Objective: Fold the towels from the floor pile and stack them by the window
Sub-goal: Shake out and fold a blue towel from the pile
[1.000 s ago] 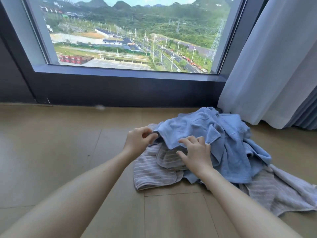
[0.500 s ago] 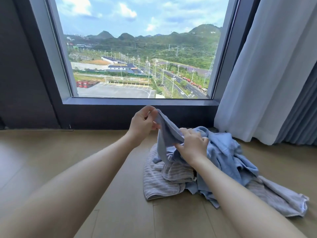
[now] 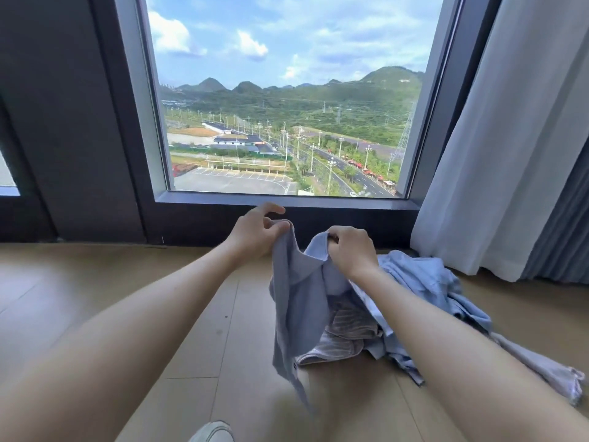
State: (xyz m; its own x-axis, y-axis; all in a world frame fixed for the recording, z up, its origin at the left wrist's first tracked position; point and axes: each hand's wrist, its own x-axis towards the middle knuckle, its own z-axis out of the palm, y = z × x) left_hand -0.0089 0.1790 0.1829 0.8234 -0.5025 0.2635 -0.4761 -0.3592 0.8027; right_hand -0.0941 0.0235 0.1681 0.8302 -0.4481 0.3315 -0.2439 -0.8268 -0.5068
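While the left hand (image 3: 256, 232) pinches one top edge of the blue towel (image 3: 299, 301) just below the window (image 3: 287, 122), the right hand (image 3: 352, 252) grips the other — fingers curled tight — above the floor pile (image 3: 424, 282), lying below the window's right corner beside the curtain (image 3: 497, 138).

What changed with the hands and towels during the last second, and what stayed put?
The left hand, keeping its pinch on the edge, and the right hand, which had rested on the cloth and now grips it, raised the blue towel off the pile. The striped towel and remaining pile stayed on the floor.
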